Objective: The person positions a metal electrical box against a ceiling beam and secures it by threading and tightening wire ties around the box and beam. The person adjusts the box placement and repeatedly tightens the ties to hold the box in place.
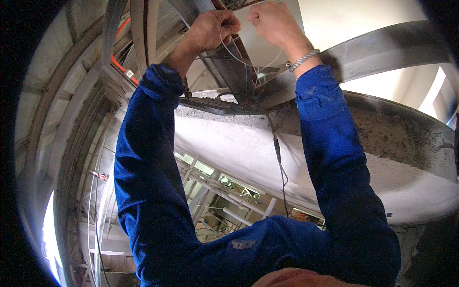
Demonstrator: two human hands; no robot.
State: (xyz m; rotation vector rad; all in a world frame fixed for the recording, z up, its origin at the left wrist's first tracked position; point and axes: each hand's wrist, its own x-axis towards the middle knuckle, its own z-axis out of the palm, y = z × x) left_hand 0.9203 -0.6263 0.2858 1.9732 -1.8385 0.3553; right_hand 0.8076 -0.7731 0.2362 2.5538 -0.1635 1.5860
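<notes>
Both my arms, in blue sleeves, reach up to the top of the view. My left hand [215, 29] is closed, its fingertips pinched on a thin pale wire [235, 57]. The wire sags in a loose loop below the hands and rises towards my right hand [277, 23]. That hand is also closed, its fingers curled towards the left one with a small gap between them; its exact hold on the wire is partly hidden. Around my right wrist sits a twisted metal bracelet [304, 59]. Just behind the loop stands a dark steel beam [239, 71].
A curved steel beam [387, 45] runs off to the right. A broad pale ledge [229, 136] crosses behind my arms. A dark cable [277, 148] with a thicker joint hangs over it. Pipes and framing [229, 196] show below; an orange-red line [116, 62] runs at upper left.
</notes>
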